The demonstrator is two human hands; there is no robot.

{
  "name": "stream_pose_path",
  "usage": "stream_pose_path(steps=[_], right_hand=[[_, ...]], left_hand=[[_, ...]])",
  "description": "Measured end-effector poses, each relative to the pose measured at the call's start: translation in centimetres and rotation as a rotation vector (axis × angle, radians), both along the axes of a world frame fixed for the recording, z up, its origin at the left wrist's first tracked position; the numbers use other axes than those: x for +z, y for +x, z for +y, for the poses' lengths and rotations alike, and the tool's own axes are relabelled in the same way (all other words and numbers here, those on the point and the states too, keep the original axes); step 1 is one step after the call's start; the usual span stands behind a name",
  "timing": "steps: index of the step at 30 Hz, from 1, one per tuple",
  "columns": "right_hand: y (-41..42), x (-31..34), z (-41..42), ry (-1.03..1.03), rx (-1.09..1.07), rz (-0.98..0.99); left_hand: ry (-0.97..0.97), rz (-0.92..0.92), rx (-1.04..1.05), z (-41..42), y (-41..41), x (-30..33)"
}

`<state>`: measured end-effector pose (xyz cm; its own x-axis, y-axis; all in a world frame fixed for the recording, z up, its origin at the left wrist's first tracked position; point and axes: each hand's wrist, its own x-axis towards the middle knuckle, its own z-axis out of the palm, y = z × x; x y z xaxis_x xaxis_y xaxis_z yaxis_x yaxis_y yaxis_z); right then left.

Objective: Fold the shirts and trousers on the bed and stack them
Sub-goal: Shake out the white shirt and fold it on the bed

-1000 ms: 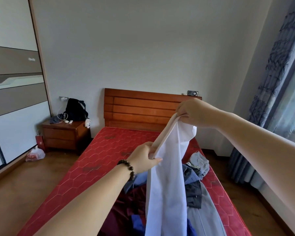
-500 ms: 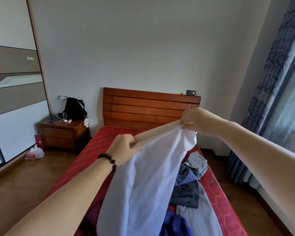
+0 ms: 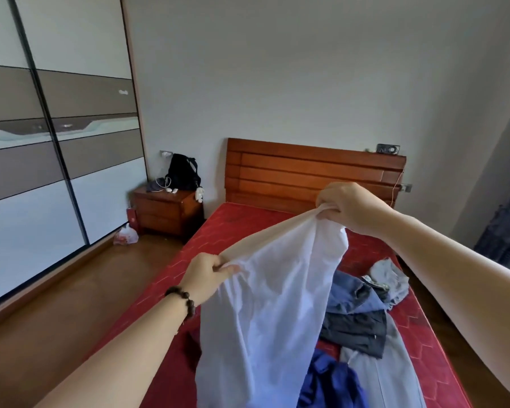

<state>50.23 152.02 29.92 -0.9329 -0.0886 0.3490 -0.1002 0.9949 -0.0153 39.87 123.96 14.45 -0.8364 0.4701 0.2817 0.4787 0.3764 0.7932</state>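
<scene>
White garment [image 3: 265, 313]: thin cloth held up over the bed, its top edge stretched taut between 2 hands, the rest hanging down to the bottom edge of the view; whether it is a shirt or trousers I cannot tell.
Left hand [image 3: 206, 278]: at 9 o'clock of the garment, fingers curled tight round the lower end of the top edge; a dark bead bracelet [image 3: 183, 298] sits on the wrist.
Right hand [image 3: 348, 207]: at 1 o'clock, higher up, fist closed on the bunched upper end.
Clothes pile [image 3: 362, 319]: at 4 o'clock, lying loose on the mattress: blue, dark grey, light grey and royal blue pieces, overlapping.
Bed [image 3: 424, 343]: red patterned mattress, wooden headboard [image 3: 301, 175] at 12 o'clock.
Nightstand [image 3: 165, 213]: at 10 o'clock, with a black bag [image 3: 181, 172] on top.
Wardrobe [image 3: 42, 142]: sliding doors at 9 o'clock.
</scene>
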Motion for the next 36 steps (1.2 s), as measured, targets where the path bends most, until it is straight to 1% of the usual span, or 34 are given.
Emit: stream_pose_path(steps=[2, 3, 5, 7, 11, 14, 16, 21, 23, 26, 28, 31, 36], right_hand=[[-0.3, -0.1, -0.8, 0.039, -0.064, -0.014], [-0.5, 0.0, -1.2, 0.019, -0.088, 0.002], [-0.9, 0.5, -2.5, -0.101, -0.095, 0.070], [-1.4, 0.9, -4.0, -0.182, -0.094, 0.118], [-2.8, 1.4, -7.3, -0.070, -0.131, 0.087], [-3.8, 1.5, -10.6, -0.065, -0.113, -0.035], [-4.5, 1.1, -13.7, -0.086, -0.108, -0.066], [-6.7, -0.9, -23.5, -0.201, -0.095, -0.050], [-7.3, -1.8, -27.3, -0.286, -0.095, -0.031], [-7.8, -3.2, -32.0, -0.447, -0.099, -0.007], [-7.8, -4.0, -34.5, -0.519, -0.095, -0.030], [-7.6, -4.8, -37.2, -0.546, -0.096, -0.093], [-7.2, -4.2, -39.2, -0.557, -0.100, -0.277]], left_hand=[[0.090, 0.027, 0.063, -1.2, -0.8, 0.5], [0.142, 0.031, 0.084, -1.8, -1.2, 0.7], [0.196, 0.019, 0.090, -2.8, -1.6, 0.9], [0.171, 0.005, 0.072, -3.8, -1.9, 0.5], [0.257, -0.010, 0.092, -7.2, -3.4, 0.3], [0.308, 0.035, 0.120, -11.6, -4.7, 1.2], [0.302, 0.060, 0.112, -15.6, -5.8, 1.7], [0.247, 0.155, 0.092, -26.8, -8.7, 2.8], [0.242, 0.151, 0.082, -30.9, -9.5, 2.8], [0.201, 0.085, 0.066, -36.2, -10.1, 2.1], [0.154, 0.021, 0.069, -38.9, -10.3, 0.9], [0.102, -0.063, 0.042, -41.8, -10.5, -1.1], [0.078, -0.116, -0.012, -45.0, -11.1, -2.3]])
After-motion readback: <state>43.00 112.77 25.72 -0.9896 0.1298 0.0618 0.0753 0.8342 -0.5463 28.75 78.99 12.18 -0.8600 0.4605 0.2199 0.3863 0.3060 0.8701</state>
